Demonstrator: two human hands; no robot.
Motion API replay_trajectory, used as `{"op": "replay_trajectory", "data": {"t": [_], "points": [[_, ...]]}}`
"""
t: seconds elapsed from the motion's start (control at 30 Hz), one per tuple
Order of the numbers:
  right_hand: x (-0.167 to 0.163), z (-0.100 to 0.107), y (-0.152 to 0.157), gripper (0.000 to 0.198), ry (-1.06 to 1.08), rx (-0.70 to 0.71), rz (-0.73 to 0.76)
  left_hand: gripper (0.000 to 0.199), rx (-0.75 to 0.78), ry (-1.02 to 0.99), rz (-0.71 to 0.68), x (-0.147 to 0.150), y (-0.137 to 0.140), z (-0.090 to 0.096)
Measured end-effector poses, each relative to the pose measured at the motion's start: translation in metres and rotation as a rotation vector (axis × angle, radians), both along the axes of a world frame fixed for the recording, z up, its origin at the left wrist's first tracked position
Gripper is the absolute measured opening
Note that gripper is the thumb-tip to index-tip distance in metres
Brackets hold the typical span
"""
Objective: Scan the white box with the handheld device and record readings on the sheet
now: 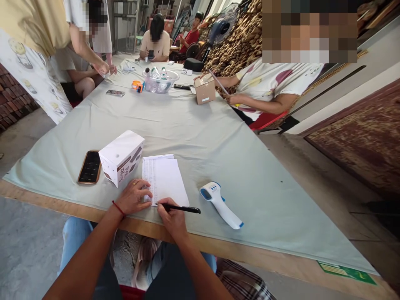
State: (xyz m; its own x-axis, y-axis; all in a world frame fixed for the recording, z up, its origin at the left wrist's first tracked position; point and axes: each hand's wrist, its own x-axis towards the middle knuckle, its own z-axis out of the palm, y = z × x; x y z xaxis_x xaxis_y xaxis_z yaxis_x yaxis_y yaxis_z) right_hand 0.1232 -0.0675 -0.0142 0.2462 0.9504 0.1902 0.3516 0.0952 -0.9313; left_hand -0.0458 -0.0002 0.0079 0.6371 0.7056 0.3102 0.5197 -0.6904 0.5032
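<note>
My right hand [171, 216] is closed around a black pen [183, 208], its tip near the lower left part of a white sheet of paper [170, 179]. Columns of small writing run down the sheet's left side, and another sheet's edge shows beneath it. With fingers spread and slightly bent, my left hand [134, 196] rests on the paper's left edge; a ring and a red wrist cord show on it. Just beyond that hand stands a white printed box [121, 156]. A white and blue infrared thermometer [220, 204] lies to the right of the paper.
A phone [89, 167] lies left of the box. Farther off are a clear plastic basin [158, 85] of bottles, an orange tape dispenser [137, 86], a cardboard box [205, 92] and another phone [115, 93]. People sit or stand along the cloth-covered table [187, 125]; a fan [223, 27] stands behind.
</note>
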Motion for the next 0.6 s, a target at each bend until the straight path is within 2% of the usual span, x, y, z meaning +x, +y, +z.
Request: {"op": "replay_trajectory", "data": {"t": [0.6], "points": [[-0.0007,-0.0005,-0.0016,0.014,-0.009,-0.01,0.026,0.01,0.012,-0.009,0.0,0.001,-0.0007,-0.0001]]}}
